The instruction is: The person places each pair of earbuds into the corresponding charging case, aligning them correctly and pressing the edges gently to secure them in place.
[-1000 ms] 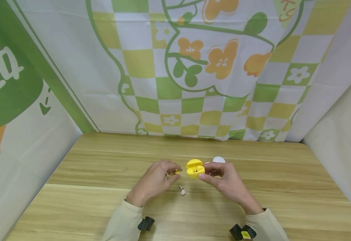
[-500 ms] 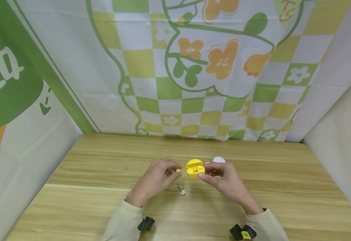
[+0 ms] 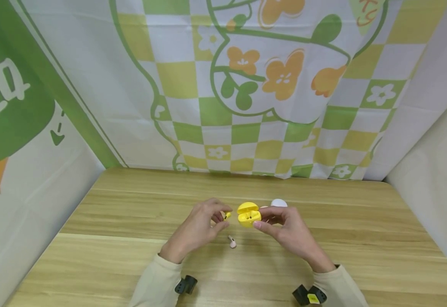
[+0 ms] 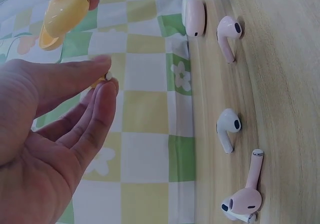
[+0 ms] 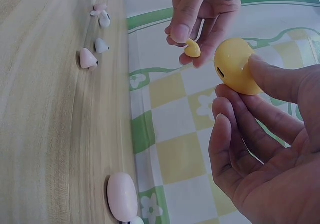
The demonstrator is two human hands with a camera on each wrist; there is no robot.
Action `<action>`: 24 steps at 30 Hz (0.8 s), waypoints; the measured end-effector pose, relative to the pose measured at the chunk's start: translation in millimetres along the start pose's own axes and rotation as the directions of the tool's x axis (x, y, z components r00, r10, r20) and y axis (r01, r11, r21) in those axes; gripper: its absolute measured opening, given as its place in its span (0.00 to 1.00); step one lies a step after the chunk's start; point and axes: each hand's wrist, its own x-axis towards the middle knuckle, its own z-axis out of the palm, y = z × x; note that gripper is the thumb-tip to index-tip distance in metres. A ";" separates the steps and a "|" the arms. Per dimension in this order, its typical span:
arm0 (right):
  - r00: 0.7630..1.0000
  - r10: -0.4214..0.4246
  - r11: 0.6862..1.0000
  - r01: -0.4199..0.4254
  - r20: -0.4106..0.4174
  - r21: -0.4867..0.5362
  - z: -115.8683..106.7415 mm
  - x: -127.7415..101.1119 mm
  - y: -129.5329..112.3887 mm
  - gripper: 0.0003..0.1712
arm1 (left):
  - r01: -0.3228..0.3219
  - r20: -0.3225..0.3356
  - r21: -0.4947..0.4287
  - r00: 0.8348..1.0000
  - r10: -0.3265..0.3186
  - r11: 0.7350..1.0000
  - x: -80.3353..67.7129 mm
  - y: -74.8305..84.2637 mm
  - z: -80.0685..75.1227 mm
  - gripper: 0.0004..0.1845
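Observation:
In the head view my right hand (image 3: 290, 234) holds a round yellow earbud case (image 3: 248, 221) between thumb and fingers, its lid raised. Dark spots show inside its tray. Just left of it, my left hand (image 3: 197, 228) pinches a yellow earbud (image 3: 227, 215) between thumb and fingertips, apart from the case. The right wrist view shows this earbud (image 5: 193, 48) with its rounded head turned down, beside the outside of the case (image 5: 235, 66). From the left wrist, fingers (image 4: 102, 64) cover most of the earbud.
On the wooden table (image 3: 131, 264) lies a pink earbud (image 3: 232, 243), below the gap between the hands. A white case (image 3: 279, 203) stands behind my right hand. The left wrist view shows a pink case (image 4: 194, 16), a white earbud (image 4: 229, 124) and more pink and white earbuds.
The yellow earbud has turned in my left fingertips and now sticks out more upright towards the case. My left hand has risen slightly; the right hand and case stay in place.

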 end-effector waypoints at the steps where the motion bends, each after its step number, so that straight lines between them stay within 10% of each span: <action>1: 1.000 -0.001 1.000 0.001 0.000 -0.001 0.0 0.0 0.0 0.14 | 0.004 -0.004 -0.001 1.000 -0.004 1.000 0.1 -0.1 0.1 0.15; 24: 1.000 -0.006 1.000 0.006 0.001 0.005 -0.7 0.1 1.5 0.14 | -0.009 -0.160 -0.098 0.987 -0.007 0.995 -0.6 4.2 -6.7 0.12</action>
